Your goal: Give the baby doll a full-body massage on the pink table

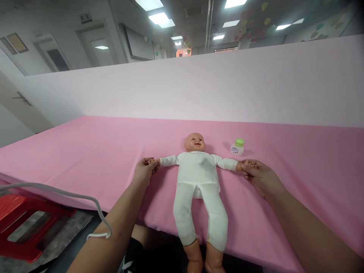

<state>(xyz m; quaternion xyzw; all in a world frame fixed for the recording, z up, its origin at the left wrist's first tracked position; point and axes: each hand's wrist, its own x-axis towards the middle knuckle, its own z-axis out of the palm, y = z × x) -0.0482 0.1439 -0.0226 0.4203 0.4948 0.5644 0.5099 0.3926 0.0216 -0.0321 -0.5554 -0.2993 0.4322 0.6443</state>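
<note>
A baby doll (197, 170) with a white cloth body lies on its back on the pink sheet (119, 146), head toward the wall. Its arms are stretched out to both sides, and its bare feet hang past the near edge. My left hand (145, 168) is closed around the doll's hand on the left. On the other side, my right hand (260, 176) pinches the doll's other hand between thumb and fingers. A small clear bottle (237, 147) with a green cap stands on the sheet beyond my right hand, beside the doll's head.
A white wall (182, 91) with a window above it rises behind the table. At the lower left is a red plastic stool (28, 223). A pale cable (71, 194) loops over my left forearm. A door (19, 106) is at the far left.
</note>
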